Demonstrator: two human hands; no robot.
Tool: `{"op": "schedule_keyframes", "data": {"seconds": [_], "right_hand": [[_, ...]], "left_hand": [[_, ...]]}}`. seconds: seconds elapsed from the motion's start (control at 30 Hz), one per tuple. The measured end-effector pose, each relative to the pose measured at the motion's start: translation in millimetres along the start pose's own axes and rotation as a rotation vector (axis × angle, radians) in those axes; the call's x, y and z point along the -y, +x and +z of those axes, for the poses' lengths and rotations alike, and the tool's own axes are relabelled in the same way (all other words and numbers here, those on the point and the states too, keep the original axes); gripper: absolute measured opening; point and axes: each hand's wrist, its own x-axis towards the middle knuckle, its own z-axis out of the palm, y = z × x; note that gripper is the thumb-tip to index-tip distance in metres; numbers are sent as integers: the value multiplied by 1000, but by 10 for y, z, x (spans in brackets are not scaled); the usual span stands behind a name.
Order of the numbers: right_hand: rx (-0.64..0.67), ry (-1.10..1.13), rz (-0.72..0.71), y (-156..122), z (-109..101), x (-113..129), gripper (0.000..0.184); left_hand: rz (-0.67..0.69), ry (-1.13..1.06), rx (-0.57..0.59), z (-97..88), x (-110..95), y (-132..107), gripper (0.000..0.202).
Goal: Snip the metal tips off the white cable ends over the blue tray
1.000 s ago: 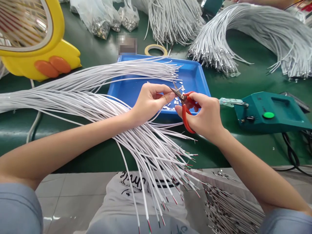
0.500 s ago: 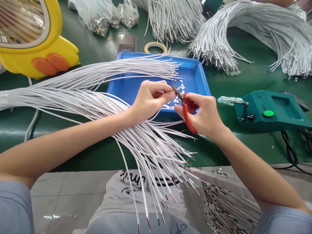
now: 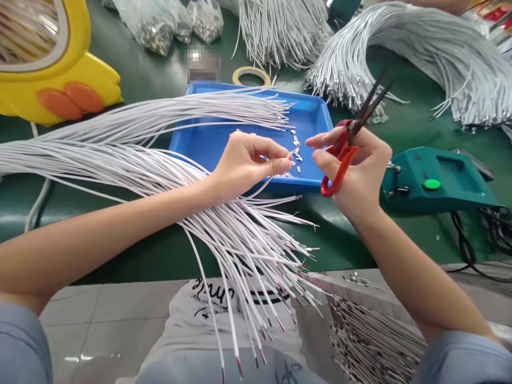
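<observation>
Between thumb and fingertip, my left hand [image 3: 250,160] pinches one white cable [image 3: 266,185] close to its end, over the blue tray [image 3: 176,141]. My right hand [image 3: 362,165] is wrapped round red-handled scissors [image 3: 350,141], whose dark blades point up and away to the right. Its thumb and forefinger reach towards the cable end, a short gap apart from it; a small pale bit seems to lie between them. Under my left forearm fans a bundle of white cables [image 3: 240,229], several showing red and green wire ends. A second bundle [image 3: 208,109] lies across the tray.
Small white scraps [image 3: 296,149] lie in the tray. Behind it are a tape roll [image 3: 251,72], bags of metal parts [image 3: 206,21] and grey cable bundles [image 3: 412,32]. A green device [image 3: 448,176] stands at right, a yellow duck-shaped object [image 3: 80,42] at left.
The scissors have come away from the cable end and swung up, blades now pointing to the upper right. My right hand has moved right; my left hand keeps its pinch.
</observation>
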Motion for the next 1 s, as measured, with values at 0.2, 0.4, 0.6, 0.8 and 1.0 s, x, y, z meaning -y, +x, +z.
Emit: {"op": "schedule_keyframes", "data": {"seconds": [0.2,0.4,0.6,0.8,1.0], "right_hand": [[109,64,40,-22,36,-25,19],[196,97,88,-38,52,-57,34],[191,197,59,-37,44,-9,26],[148,164,56,-50,50,25,21],[158,142,28,-60,36,56,20]], "left_hand": [[37,30,173,7,-26,2,11],[59,92,219,7,-5,12,16],[42,95,175,28,13,2,11],[5,100,114,59,-9,-12,4],[12,197,84,35,-21,-28,6]]}}
